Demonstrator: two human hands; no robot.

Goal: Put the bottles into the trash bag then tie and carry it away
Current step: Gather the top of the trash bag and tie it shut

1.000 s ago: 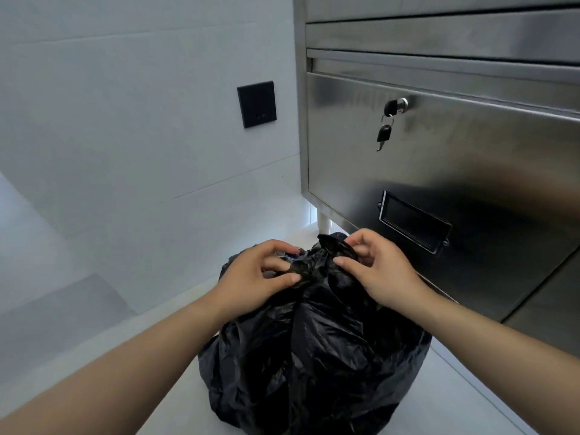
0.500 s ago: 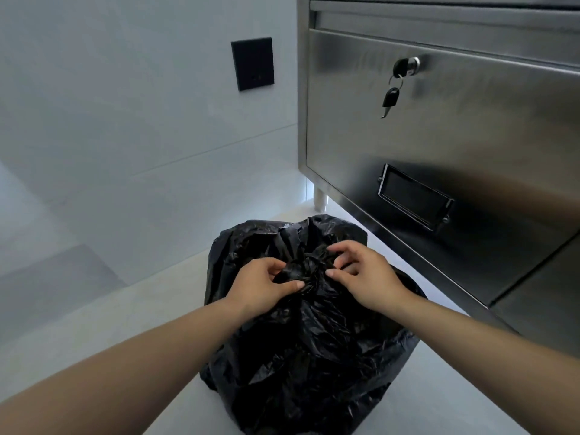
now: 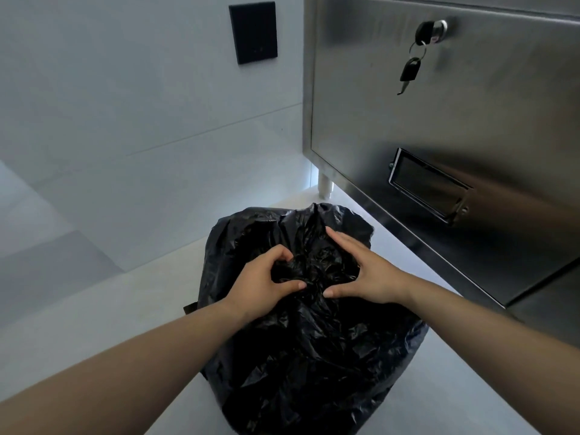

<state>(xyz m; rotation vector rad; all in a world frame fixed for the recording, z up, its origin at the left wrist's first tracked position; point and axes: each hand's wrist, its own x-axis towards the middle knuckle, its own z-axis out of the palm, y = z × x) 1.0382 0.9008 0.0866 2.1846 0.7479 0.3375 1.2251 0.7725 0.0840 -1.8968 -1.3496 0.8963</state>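
A full black trash bag (image 3: 314, 356) stands on the pale floor, its top bunched together in the middle. My left hand (image 3: 260, 284) curls round the left side of the bunched plastic, thumb and fingers closed on it. My right hand (image 3: 367, 274) lies against the right side of the bunch with fingers extended and thumb pressed into the plastic. No bottle shows; the bag's contents are hidden.
A stainless-steel cabinet (image 3: 470, 120) stands close on the right, with a key (image 3: 411, 69) hanging from its lock and a recessed handle (image 3: 430, 186). One cabinet leg (image 3: 324, 185) is behind the bag. A black wall plate (image 3: 253, 32) sits on the pale wall at left.
Both hands have sunk lower on the bag's top and drawn the plastic into a tighter bunch. My right fingers have straightened. The view has tilted downward.
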